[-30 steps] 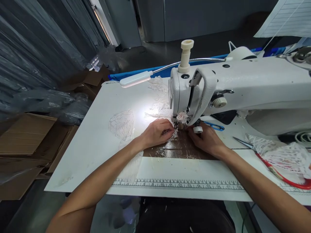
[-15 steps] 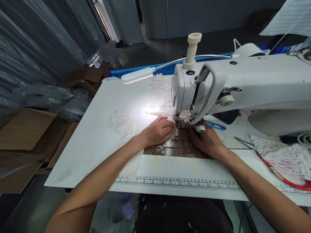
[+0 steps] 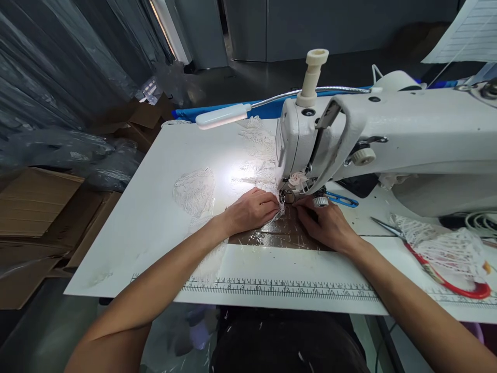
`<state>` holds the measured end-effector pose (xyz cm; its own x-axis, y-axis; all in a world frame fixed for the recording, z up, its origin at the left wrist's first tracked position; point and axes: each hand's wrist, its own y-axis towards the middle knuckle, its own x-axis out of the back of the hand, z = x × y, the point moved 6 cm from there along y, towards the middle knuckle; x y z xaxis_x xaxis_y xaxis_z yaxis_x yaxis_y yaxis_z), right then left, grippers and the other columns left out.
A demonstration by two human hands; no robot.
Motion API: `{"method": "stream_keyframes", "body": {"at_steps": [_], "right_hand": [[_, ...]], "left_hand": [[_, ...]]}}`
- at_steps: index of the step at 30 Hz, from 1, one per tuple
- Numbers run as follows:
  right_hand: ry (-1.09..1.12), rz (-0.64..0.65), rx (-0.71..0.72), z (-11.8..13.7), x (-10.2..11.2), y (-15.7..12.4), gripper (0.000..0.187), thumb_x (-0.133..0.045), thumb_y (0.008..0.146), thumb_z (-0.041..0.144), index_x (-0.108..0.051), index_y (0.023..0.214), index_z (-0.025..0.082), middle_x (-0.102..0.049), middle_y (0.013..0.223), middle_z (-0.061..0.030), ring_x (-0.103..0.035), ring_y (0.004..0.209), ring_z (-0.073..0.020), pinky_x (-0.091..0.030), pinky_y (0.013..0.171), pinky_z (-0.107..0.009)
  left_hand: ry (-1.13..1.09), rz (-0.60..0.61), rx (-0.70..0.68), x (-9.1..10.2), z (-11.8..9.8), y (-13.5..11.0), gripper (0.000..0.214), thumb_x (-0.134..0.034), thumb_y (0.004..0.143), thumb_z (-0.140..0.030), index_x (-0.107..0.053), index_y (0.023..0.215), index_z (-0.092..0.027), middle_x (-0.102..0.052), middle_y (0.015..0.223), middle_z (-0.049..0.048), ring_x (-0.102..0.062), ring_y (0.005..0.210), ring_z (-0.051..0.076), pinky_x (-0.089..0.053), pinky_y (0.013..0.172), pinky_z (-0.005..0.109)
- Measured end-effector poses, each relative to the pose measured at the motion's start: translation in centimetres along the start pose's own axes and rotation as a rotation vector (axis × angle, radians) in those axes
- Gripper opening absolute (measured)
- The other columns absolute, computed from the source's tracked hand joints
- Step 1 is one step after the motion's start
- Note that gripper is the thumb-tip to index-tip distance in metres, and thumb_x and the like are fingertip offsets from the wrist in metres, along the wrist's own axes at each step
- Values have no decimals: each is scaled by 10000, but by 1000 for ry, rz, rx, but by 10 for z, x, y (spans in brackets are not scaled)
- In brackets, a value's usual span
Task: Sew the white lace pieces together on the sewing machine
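White lace [image 3: 276, 212], openwork and thin, lay at the needle of a glossy white sewing machine [image 3: 411, 132], above a shiny brown plate [image 3: 281, 235] flecked with pale lint. A pink rose-shaped trim [image 3: 297, 178] sat on the machine head just over the needle. More lace — a rounded, net-like panel [image 3: 196, 191] — was spread flat on the smooth white table [image 3: 124, 223], and ruffled lace [image 3: 257, 145] ran back beyond the head under a slim lamp [image 3: 223, 116] on a ribbed metal neck. At the right, a crumpled lace bundle [image 3: 446, 243] lay against red-handled scissors [image 3: 427, 264]; a blue plastic-handled tool [image 3: 341, 199] rested behind the right hand. A printed ruler strip [image 3: 287, 288] followed the front edge.

Beside the table stood a brown cardboard box [image 3: 37, 204] with its flaps spread, its contents too dark to make out; wrinkled clear plastic [image 3: 58, 150] lay just behind it.

The left hand [image 3: 252, 210] was half closed, fingers bent together and their tips gripping the lace next to the needle. The right hand [image 3: 328, 223] was loosely curled, thumb and forefinger reaching in close to the needle from the other side — whether they pinched anything, I could not tell.
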<state>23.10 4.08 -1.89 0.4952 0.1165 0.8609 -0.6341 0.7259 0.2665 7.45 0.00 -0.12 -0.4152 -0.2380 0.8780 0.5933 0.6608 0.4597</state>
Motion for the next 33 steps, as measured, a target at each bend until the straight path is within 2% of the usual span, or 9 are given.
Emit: {"method": "stream_keyframes", "body": {"at_steps": [5, 10, 14, 17, 23, 29, 33], "right_hand": [[-121, 73, 101, 9, -5, -3, 381, -405, 944, 321, -613, 1260, 272, -598, 1018, -92, -528, 690, -162, -374, 582, -268], [-163, 73, 147, 18, -4, -2, 390, -422, 930, 258, -611, 1270, 297, -567, 1066, -102, -491, 694, -159, -376, 608, -284], [-169, 61, 145, 20, -2, -2, 385, -420, 932, 251, -624, 1257, 285, -575, 1053, -110, -517, 735, -179, -398, 633, -298], [-96, 62, 124, 15, -1, -2, 381, -418, 937, 261, -618, 1262, 266, -600, 1073, -111, -562, 778, -192, -430, 648, -302], [210, 44, 2, -1, 3, -1, 394, -386, 931, 209, -600, 1261, 240, -680, 1043, -52, -630, 923, -196, -502, 776, -312], [156, 24, 4, 2, 3, -4, 384, -405, 903, 199, -638, 1207, 220, -667, 1040, -75, -614, 941, -223, -506, 740, -342], [85, 69, 66, 0, -3, -6, 375, -444, 901, 230, -640, 1219, 259, -620, 1072, -86, -597, 914, -214, -497, 745, -341]], "left_hand": [[1, 25, 4, 1, 0, 1, 180, -478, 965, -210, -637, 912, -147, -687, 953, 67, -651, 856, 153, -525, 756, 326], [-13, 65, -16, 3, -1, 1, 165, -470, 959, -201, -632, 951, -174, -693, 989, 55, -639, 923, 150, -491, 897, 382], [23, 70, -44, 3, -3, 0, 150, -486, 944, -189, -632, 924, -164, -694, 989, 64, -634, 875, 157, -494, 826, 364], [46, 62, -88, 2, -5, -2, 149, -493, 934, -174, -636, 922, -133, -688, 991, 92, -633, 868, 172, -509, 776, 344], [45, 68, -93, 2, -7, -4, 172, -491, 919, -169, -657, 927, -127, -684, 1021, 112, -640, 853, 180, -546, 757, 359], [-2, 56, -77, 3, -6, -6, 192, -502, 907, -187, -677, 946, -119, -684, 1050, 115, -636, 861, 183, -550, 799, 363], [-29, 50, -84, 5, -6, -6, 208, -516, 900, -200, -671, 988, -93, -682, 1053, 127, -629, 875, 190, -538, 837, 359]]}}
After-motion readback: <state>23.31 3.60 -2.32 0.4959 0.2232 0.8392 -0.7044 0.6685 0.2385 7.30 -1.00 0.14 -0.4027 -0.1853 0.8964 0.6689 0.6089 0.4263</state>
